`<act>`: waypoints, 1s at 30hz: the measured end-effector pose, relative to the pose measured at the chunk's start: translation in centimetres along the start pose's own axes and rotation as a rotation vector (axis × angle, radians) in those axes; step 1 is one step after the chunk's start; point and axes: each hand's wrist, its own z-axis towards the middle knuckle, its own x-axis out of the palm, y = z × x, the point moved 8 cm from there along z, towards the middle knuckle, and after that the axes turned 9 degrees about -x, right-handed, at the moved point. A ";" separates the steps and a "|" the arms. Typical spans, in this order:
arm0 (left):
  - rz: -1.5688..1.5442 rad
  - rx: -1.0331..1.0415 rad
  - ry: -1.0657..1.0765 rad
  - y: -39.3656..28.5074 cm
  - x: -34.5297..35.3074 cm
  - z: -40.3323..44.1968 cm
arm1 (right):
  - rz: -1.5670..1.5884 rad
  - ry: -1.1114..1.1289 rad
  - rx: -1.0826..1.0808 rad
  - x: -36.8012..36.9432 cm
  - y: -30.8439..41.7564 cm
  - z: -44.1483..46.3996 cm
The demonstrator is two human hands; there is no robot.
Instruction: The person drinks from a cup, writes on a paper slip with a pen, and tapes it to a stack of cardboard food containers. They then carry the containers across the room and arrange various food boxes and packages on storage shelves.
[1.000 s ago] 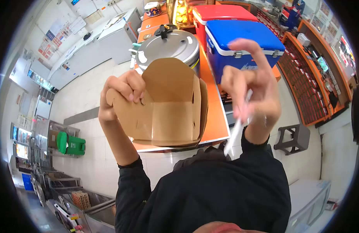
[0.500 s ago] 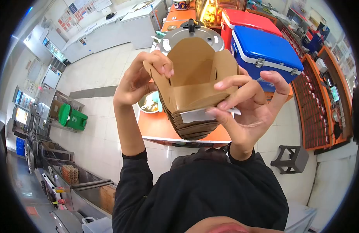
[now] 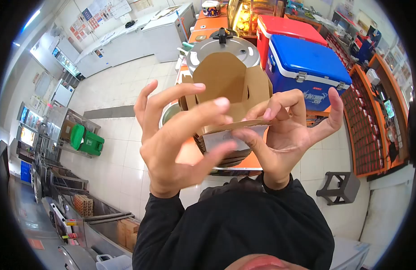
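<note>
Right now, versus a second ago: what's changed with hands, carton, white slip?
The left hand has let go of the left side of the carton and is spread, blurred, near its front. The right hand came in from the carton's right with the white slip and now pinches the carton's front, slip against the outside. Unchanged: blue cooler, red cooler and lidded pot beyond.

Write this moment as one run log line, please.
left hand: open, before brown box; right hand: pinching near wall with white paper; box: top open; behind: lidded pot
</note>
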 end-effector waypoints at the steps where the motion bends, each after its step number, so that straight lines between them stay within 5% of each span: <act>1: 0.009 -0.016 -0.009 0.0 0.2 0.0 | 0.010 0.004 0.000 0.0 0.0 0.0; 4: -0.095 -0.131 -0.026 0.6 0.6 -0.1 | 0.016 0.030 0.008 -0.1 0.3 0.3; 11: -0.013 0.073 -0.068 0.2 1.2 -1.3 | -0.003 -0.023 0.031 -0.5 0.1 -0.2; 21: 0.222 0.082 -0.098 -0.2 1.4 -1.6 | -0.007 0.006 -0.019 -0.6 0.1 -0.2; 30: 0.160 -0.090 -0.048 -0.8 1.6 0.1 | 0.024 -0.008 -0.020 -0.5 0.2 -0.6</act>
